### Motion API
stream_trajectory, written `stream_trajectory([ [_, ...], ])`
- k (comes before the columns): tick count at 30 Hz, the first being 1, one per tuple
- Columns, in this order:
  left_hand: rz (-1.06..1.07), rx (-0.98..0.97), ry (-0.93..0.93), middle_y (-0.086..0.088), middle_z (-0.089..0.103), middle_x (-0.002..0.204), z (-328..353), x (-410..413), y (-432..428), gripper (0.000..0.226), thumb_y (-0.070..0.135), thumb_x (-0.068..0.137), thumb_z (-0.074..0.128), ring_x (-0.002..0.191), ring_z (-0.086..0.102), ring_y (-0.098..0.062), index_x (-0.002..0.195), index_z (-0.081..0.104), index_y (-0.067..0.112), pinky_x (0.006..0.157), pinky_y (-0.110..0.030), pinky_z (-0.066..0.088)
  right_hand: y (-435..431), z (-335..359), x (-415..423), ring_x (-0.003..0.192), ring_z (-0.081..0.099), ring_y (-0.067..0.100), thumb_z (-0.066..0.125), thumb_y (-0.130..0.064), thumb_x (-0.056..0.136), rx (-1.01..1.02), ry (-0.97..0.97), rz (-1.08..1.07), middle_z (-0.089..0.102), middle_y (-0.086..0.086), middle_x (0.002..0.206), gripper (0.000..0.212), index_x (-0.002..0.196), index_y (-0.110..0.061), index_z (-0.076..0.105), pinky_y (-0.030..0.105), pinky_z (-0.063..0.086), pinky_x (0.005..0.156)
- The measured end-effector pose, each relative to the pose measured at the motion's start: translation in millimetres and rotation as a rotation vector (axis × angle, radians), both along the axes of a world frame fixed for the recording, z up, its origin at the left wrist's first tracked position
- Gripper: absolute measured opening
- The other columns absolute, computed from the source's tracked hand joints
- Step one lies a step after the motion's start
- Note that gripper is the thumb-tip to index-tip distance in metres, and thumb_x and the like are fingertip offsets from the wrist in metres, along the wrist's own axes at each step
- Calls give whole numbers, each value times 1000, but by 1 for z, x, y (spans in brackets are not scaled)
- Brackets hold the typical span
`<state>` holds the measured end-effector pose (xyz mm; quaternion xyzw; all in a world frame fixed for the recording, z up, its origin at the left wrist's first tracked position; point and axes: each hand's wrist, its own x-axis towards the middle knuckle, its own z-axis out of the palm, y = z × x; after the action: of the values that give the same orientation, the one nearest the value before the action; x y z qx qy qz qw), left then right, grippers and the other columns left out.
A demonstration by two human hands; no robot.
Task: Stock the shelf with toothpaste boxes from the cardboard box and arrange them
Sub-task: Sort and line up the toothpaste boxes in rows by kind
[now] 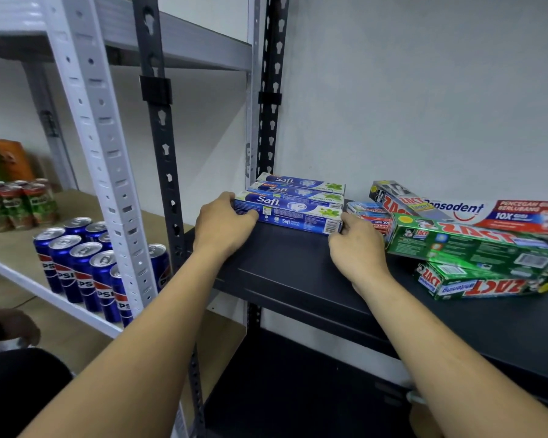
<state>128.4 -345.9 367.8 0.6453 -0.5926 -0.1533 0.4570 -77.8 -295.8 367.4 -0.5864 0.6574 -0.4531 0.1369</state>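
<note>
The left hand (223, 222) is curled round the left end of the front Safi box (298, 216), thumb on its near face. The right hand (356, 245) pinches the right end, fingers bent at the corner. That box lies flat on the dark shelf (298, 279), in the back-left corner. It touches the other Safi boxes (301, 186) lined up behind it towards the wall. Just right of the right hand, green Zact boxes (475, 245) lie in a loose pile, one tilted over another, with a Pepsodent box (503, 213) behind them. Off to the left, on the white rack (105, 159), Pepsi cans (83, 267) stand in rows.
</note>
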Motion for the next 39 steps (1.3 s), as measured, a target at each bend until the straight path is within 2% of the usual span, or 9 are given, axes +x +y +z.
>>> stream_trajectory([
  [2,-5,-2,-1,-2,65,127,0,0,0,59,41,83,67,114,61,-21,136,54,18,91,-32,46,-1,-1,1,103,63,15,48,-7,81,7,-7,5,69,-4,117,47,125,-16,62,25,52,79],
  [4,-9,-8,-8,-2,66,127,-1,0,-1,61,43,83,68,113,61,-22,136,53,18,92,-33,47,0,1,2,116,59,16,51,-12,82,18,-21,-3,62,-3,132,57,139,-18,52,30,49,98],
  [8,-17,-26,-28,-2,64,129,-3,1,-1,68,52,81,69,117,60,-23,139,52,21,99,-38,49,3,4,1,95,62,8,60,-16,90,3,-25,-16,60,-2,134,52,141,-18,51,19,44,85],
  [12,-23,-29,-44,-1,64,129,-4,1,-3,68,58,80,69,117,59,-22,136,54,22,98,-37,49,3,4,0,122,55,17,65,-26,91,-14,-2,-32,54,1,141,49,138,-16,55,30,42,105],
  [16,-30,-19,-55,0,65,128,-4,1,-4,70,59,78,68,118,59,-22,137,54,25,98,-38,49,3,6,1,115,56,17,63,-26,92,8,63,-43,53,4,142,51,141,-16,52,27,41,101],
  [20,-59,-3,-56,4,67,126,-4,1,-4,67,56,76,67,115,61,-20,136,54,29,98,-41,50,2,5,2,131,47,23,60,-23,91,47,104,-41,49,4,146,56,145,-16,45,29,39,104],
  [23,-57,-2,-55,4,67,126,-4,2,-5,65,55,77,67,114,61,-21,136,54,30,97,-40,51,2,4,3,132,45,25,60,-23,90,53,99,-44,49,4,146,58,145,-17,45,32,39,106],
  [31,-72,23,-106,3,65,129,-5,2,-8,64,56,79,65,116,60,-24,138,50,34,94,-37,48,3,4,3,115,59,23,60,-22,88,42,77,-38,53,5,142,59,145,-15,45,32,49,97],
  [39,-69,25,-103,1,65,128,-5,1,-6,61,54,81,64,116,59,-24,137,51,33,91,-35,46,3,4,3,129,49,25,59,-20,89,37,110,-41,49,5,145,59,146,-13,43,30,40,104],
])
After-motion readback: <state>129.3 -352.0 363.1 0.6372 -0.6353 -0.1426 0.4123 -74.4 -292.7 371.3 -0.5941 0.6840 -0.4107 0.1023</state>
